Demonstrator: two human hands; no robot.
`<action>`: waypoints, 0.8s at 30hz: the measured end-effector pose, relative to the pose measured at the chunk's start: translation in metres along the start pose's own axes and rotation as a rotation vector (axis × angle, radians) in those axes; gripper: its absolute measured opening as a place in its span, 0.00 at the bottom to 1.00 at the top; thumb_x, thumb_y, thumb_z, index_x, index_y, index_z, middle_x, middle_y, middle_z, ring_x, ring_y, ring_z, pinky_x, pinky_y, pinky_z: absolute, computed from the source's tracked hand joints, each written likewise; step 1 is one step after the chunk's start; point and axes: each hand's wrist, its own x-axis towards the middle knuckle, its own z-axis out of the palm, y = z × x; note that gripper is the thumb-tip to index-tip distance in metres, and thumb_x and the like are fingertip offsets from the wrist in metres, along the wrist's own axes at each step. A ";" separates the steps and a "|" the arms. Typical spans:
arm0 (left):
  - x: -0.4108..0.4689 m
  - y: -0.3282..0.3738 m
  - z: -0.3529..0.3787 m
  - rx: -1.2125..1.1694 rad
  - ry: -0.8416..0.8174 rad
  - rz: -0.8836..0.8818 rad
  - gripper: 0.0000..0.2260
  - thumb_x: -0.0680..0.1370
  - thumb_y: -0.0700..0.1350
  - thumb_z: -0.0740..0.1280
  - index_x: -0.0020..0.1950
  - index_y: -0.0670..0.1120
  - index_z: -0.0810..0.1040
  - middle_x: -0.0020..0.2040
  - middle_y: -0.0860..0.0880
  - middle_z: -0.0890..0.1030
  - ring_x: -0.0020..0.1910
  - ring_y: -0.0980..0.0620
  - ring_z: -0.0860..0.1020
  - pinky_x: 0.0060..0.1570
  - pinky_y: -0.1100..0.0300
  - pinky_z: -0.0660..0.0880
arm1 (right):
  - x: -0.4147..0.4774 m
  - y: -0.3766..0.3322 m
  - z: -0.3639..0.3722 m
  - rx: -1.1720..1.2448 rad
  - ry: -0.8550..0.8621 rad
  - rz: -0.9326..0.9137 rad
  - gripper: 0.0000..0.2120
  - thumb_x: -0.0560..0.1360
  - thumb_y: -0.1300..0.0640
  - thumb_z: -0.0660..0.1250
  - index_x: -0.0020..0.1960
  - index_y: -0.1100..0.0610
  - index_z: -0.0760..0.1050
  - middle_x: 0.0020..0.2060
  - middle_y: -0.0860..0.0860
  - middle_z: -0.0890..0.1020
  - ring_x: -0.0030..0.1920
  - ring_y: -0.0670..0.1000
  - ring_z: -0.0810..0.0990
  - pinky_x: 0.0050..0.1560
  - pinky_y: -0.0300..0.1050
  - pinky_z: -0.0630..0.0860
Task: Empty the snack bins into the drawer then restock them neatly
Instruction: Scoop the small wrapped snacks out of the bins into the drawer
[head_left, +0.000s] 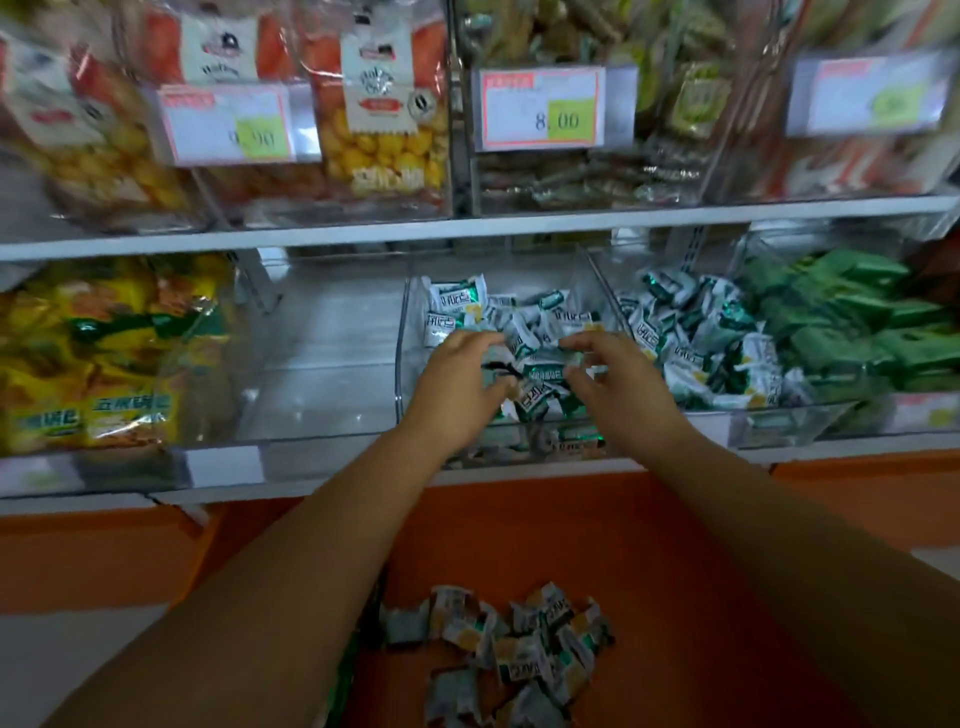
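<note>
A clear plastic bin (402, 364) on the lower shelf holds several small green-and-white snack packets (467, 304). Both my hands reach into it from the front. My left hand (457, 384) curls its fingers round packets at the bin's middle. My right hand (608, 379) does the same just to the right, fingers bent over the pile. Below, the open orange drawer (519, 530) holds a heap of the same packets (514, 654) between my forearms.
A second bin (701, 332) of the same packets stands right of the first, with dark green packs (852, 317) beyond. Yellow snack bags (104, 353) fill the left bin. An empty clear section lies between. The upper shelf carries bins with price tags (540, 109).
</note>
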 end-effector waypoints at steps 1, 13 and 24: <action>0.009 -0.006 0.002 0.012 -0.018 -0.020 0.24 0.79 0.47 0.68 0.74 0.48 0.68 0.71 0.45 0.67 0.70 0.46 0.66 0.66 0.59 0.63 | 0.010 0.001 0.000 -0.042 0.003 -0.025 0.14 0.80 0.56 0.63 0.65 0.52 0.72 0.65 0.52 0.69 0.59 0.51 0.73 0.55 0.36 0.66; 0.051 -0.045 0.025 0.257 -0.126 -0.161 0.34 0.78 0.59 0.66 0.79 0.56 0.54 0.78 0.46 0.61 0.75 0.42 0.58 0.71 0.50 0.60 | 0.080 0.027 0.028 -0.603 -0.267 0.034 0.46 0.70 0.36 0.69 0.78 0.43 0.47 0.76 0.55 0.54 0.75 0.62 0.50 0.72 0.59 0.59; 0.048 -0.051 0.032 -0.110 0.034 -0.178 0.33 0.74 0.50 0.74 0.76 0.55 0.64 0.64 0.44 0.67 0.64 0.47 0.69 0.61 0.59 0.68 | 0.065 0.034 0.033 -0.219 -0.103 -0.031 0.45 0.69 0.43 0.75 0.77 0.47 0.53 0.73 0.53 0.61 0.70 0.57 0.65 0.65 0.54 0.70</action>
